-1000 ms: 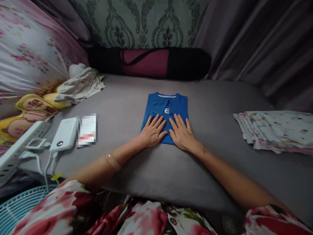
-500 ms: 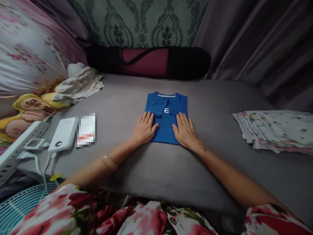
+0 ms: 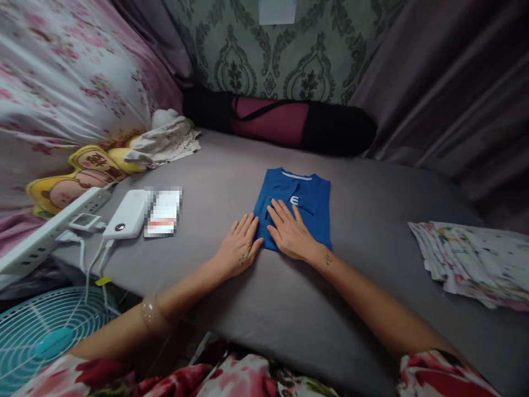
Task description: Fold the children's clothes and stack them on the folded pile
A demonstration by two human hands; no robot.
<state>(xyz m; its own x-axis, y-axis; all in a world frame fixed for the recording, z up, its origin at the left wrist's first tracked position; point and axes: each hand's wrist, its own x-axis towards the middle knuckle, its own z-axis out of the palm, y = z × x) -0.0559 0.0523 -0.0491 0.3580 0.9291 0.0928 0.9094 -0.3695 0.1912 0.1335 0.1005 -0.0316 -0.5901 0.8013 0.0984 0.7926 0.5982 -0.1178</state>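
Note:
A blue shirt (image 3: 318,218) lies folded into a rough rectangle on the grey bed sheet (image 3: 363,215). Its pale neckline strip faces away from me, and a white letter mark shows on its front near a folded sleeve. My right hand (image 3: 289,229) rests flat on the shirt's lower left part with the fingers stretched out. At the shirt's left edge, my left hand (image 3: 239,245) lies flat, mostly on the sheet, its fingertips touching or close to the fabric. Neither hand grips anything.
A long black and maroon bag (image 3: 273,122) lies along the wall. Folded printed cloths (image 3: 475,259) are at the right. To the left are a white power bank (image 3: 128,215), a blurred packet (image 3: 163,212), a power strip (image 3: 53,231) and a plush toy (image 3: 78,176). A fan (image 3: 53,342) stands lower left.
My right hand has slid left from the shirt's right side to its lower left part. My left hand has shifted off the shirt to its left edge. The camera view has turned.

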